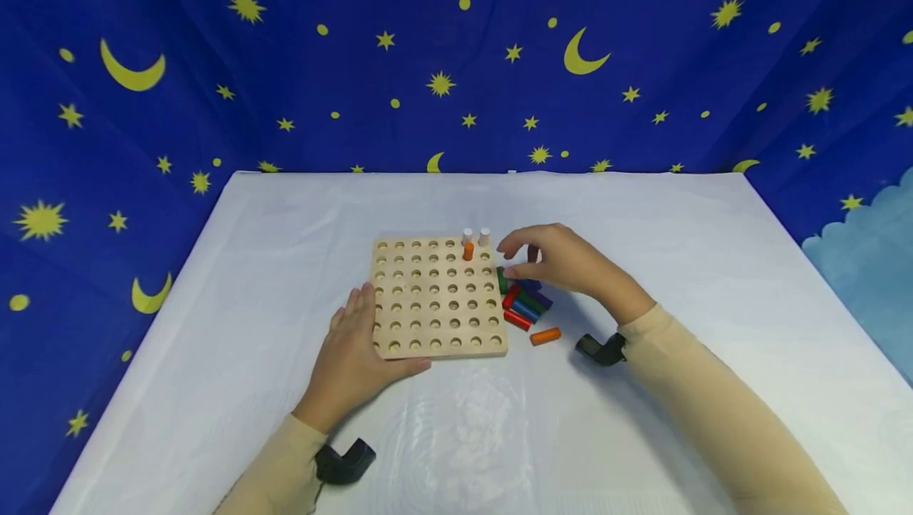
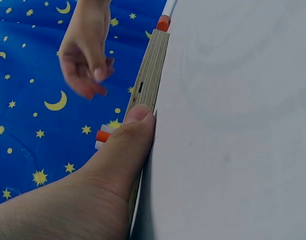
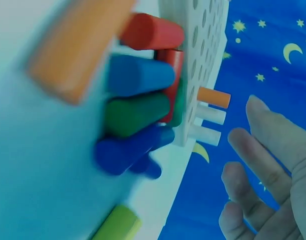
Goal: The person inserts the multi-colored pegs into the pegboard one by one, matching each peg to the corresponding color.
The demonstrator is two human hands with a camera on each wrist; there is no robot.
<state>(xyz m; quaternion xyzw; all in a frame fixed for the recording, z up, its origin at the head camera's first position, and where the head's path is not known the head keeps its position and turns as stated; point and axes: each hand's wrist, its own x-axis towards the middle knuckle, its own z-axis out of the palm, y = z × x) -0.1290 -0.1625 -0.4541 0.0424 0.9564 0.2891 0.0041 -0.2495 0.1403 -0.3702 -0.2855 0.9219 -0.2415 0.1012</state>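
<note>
A square wooden pegboard (image 1: 425,299) with rows of round holes lies on the table. At its far right corner stand two white pegs (image 1: 485,237) and an orange peg (image 1: 467,251). My left hand (image 1: 353,360) rests against the near left corner, fingers along the left side; its thumb (image 2: 139,114) presses on the front edge. My right hand (image 1: 563,257) hovers just right of the board with fingers loosely bent and spread. Nothing shows between those fingers (image 3: 262,165). Beneath it lies a pile of loose pegs, among them a red peg (image 3: 150,32) and a blue peg (image 3: 140,76).
A loose orange peg (image 1: 545,337) lies apart, nearer the front. In the right wrist view a yellow-green peg (image 3: 118,225) also lies on the table. White covering spreads over the table (image 1: 285,222), and a blue curtain (image 1: 399,47) with stars and moons hangs behind.
</note>
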